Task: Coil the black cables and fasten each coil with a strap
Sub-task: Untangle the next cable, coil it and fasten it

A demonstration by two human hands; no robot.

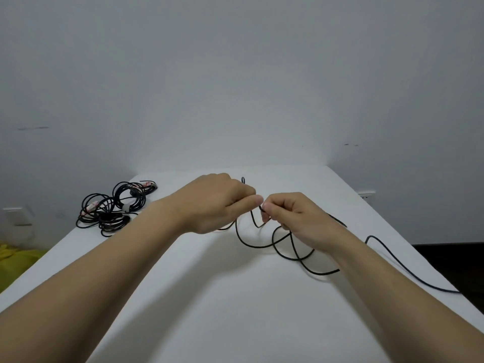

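A long loose black cable [293, 254] lies in open loops on the white table [235, 297] and trails off over the right edge. My left hand [217, 203] and my right hand [293, 216] are held close together above the table's far middle, and each pinches the cable between thumb and fingers. A short end of the cable sticks up behind my left hand. Several coiled black cables [112, 209] lie in a pile at the far left corner, some bound with pale straps.
A grey wall stands right behind the table. Wall sockets [17, 216] sit low on the left, another one [366, 195] on the right. Something yellow [15, 258] lies beyond the left edge, and dark floor shows at the right.
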